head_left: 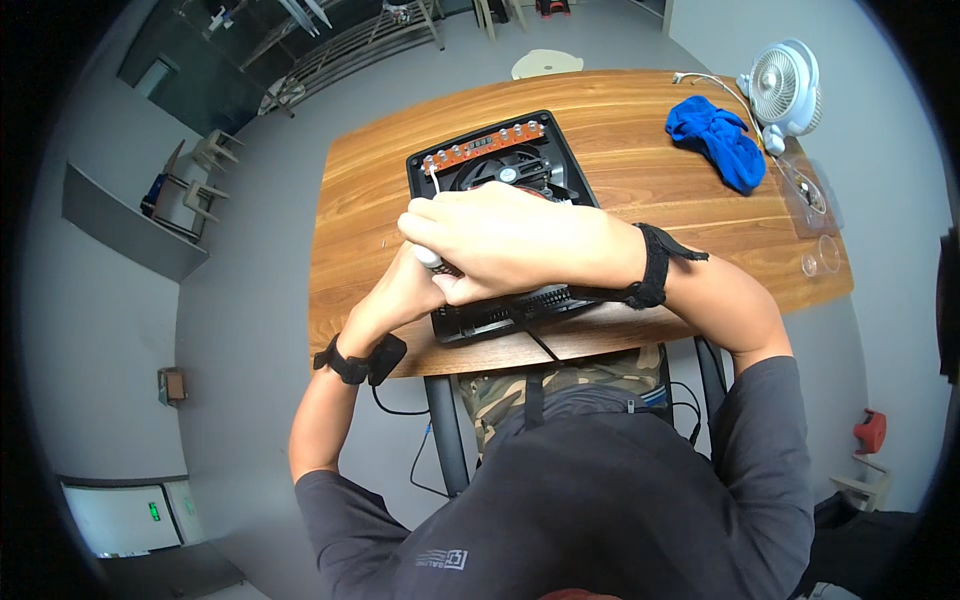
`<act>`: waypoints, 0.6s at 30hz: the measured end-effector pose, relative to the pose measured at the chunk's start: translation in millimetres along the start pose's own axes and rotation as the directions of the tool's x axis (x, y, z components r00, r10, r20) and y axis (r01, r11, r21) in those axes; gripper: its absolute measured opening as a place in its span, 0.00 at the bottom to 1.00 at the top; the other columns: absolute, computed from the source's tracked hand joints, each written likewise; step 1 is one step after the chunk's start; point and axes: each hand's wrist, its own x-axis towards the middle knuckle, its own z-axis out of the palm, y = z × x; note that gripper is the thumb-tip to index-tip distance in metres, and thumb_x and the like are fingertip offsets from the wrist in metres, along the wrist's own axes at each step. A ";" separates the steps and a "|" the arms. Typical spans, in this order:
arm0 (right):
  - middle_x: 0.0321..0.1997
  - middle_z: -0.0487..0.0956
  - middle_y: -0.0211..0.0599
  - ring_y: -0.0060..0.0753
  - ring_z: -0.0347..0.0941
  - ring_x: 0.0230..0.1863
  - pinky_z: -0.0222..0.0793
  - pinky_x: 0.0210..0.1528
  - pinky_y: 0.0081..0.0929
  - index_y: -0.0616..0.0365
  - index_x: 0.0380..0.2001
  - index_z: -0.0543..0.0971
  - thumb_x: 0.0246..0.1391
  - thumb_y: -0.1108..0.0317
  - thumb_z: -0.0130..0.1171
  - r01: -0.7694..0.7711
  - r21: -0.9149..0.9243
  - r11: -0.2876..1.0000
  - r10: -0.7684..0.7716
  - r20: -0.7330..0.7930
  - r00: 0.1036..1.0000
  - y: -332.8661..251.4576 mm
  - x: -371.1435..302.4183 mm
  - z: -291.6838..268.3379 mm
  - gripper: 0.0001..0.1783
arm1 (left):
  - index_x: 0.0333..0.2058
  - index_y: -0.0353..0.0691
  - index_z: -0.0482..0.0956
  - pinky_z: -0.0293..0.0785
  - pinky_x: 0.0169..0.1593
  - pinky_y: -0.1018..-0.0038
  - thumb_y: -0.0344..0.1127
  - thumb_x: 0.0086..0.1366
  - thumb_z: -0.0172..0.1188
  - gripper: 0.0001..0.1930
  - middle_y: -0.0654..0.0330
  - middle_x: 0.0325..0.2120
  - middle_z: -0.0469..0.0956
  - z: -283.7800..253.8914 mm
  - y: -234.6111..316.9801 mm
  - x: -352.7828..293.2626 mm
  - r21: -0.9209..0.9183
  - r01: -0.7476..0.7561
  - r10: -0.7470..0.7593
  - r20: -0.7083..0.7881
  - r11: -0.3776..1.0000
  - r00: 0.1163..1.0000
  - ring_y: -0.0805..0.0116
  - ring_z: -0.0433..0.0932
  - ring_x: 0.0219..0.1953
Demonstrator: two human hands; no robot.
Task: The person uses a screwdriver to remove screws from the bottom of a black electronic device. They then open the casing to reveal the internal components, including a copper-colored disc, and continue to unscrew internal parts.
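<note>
Right hand point(482, 236): fingers curled around white-ended tool point(428, 257), above open black case point(570, 157) on table point(630, 140). Left hand point(400, 288) meets it; fingers hidden, cannot tell their state. Orange board point(482, 146) along case's far edge.

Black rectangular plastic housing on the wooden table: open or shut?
Open: orange circuit board and round black fan sit exposed inside the black housing.

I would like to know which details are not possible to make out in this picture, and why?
In the head view:
Left hand: its fingers are hidden by the right hand.
White-ended object: mostly covered by the right hand; its kind and far end cannot be told.
Black case: its middle is hidden by the hands.
Clear tray: things inside are too small to identify.
Black object: cut off by the right edge.
</note>
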 end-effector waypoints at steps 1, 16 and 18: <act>0.35 0.75 0.45 0.51 0.78 0.39 0.75 0.38 0.44 0.59 0.38 0.71 0.51 0.63 0.66 -0.002 0.012 1.000 0.002 -0.002 1.000 2.1 0.4 -1.0 0.17 | 0.46 0.31 0.79 0.79 0.48 0.67 0.26 0.56 0.68 0.18 0.54 0.39 0.84 -1.4 -2.2 -0.1 -0.006 0.035 -0.035 0.016 0.999 0.999 0.66 0.82 0.45; 0.29 0.79 0.47 0.53 0.80 0.31 0.75 0.31 0.44 0.60 0.38 0.73 0.55 0.58 0.66 -0.032 -0.066 0.997 0.040 0.128 0.991 5.9 -0.1 -14.3 0.18 | 0.52 0.33 0.74 0.79 0.50 0.70 0.28 0.55 0.79 0.28 0.59 0.44 0.83 5.6 -11.8 -1.5 0.009 0.077 -0.077 0.040 0.997 0.996 0.70 0.80 0.47; 0.28 0.79 0.47 0.55 0.79 0.30 0.74 0.30 0.45 0.60 0.38 0.72 0.55 0.60 0.66 -0.005 0.021 1.000 0.005 0.032 0.999 9.6 -4.9 -12.3 0.18 | 0.47 0.33 0.77 0.79 0.47 0.70 0.27 0.56 0.75 0.22 0.59 0.39 0.84 6.0 -17.0 -4.1 -0.019 0.078 -0.078 0.022 0.997 0.997 0.71 0.81 0.44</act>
